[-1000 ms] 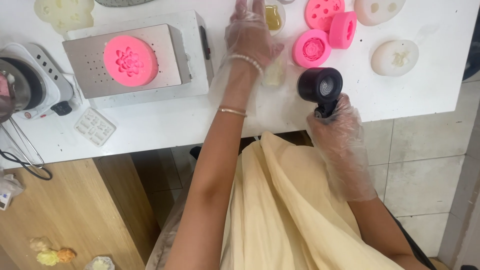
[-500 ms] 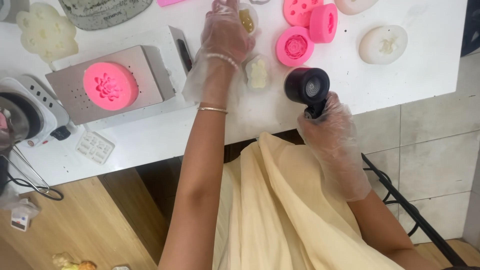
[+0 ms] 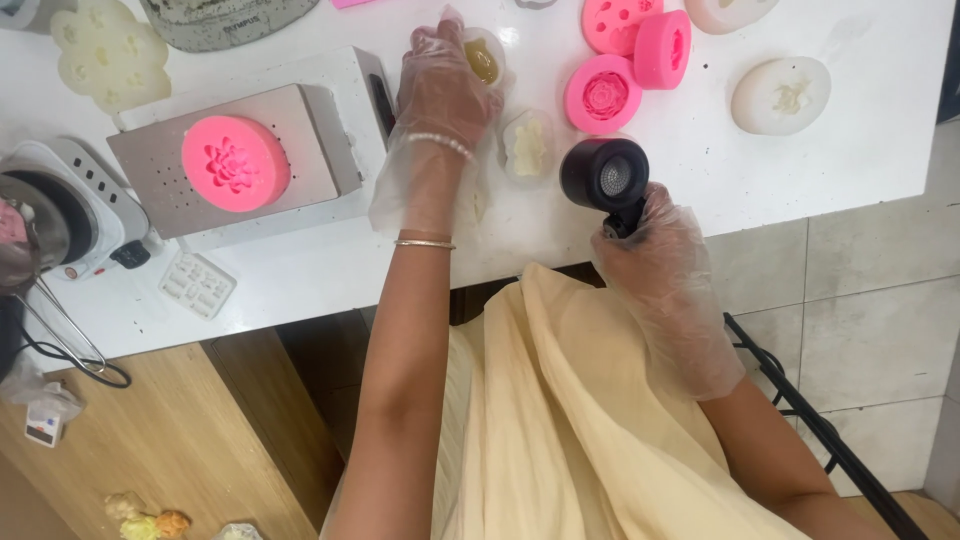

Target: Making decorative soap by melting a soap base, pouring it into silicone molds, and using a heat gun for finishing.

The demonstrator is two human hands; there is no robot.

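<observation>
Along the top edge of the view, several things are cut off: a grey bowl, a pale flower-shaped mould, and a white mould at upper right. My fingertips are hidden where my left hand, in a clear loose glove, lies palm down over a small clear mould holding something yellowish; the fingers curl loosely on it, and whether they grip it or only rest I cannot tell. My left forearm reaches straight up from the lap, with a bead bracelet and a thin bangle at the wrist. My right hand, also gloved, is closed around the handle of a black heat gun, whose round meshed nozzle faces the camera just over the near edge of the white desk. The handle itself is almost wholly covered by the fist.

Between both hands lies a small pale mould. Beyond the gun sit three pink moulds close together, and a white oval mould lies to their right. Left of my left hand, a pink flower mould rests on a grey metal block. A small hot plate stands at the desk's left end, with a clear grid mould near it.
</observation>
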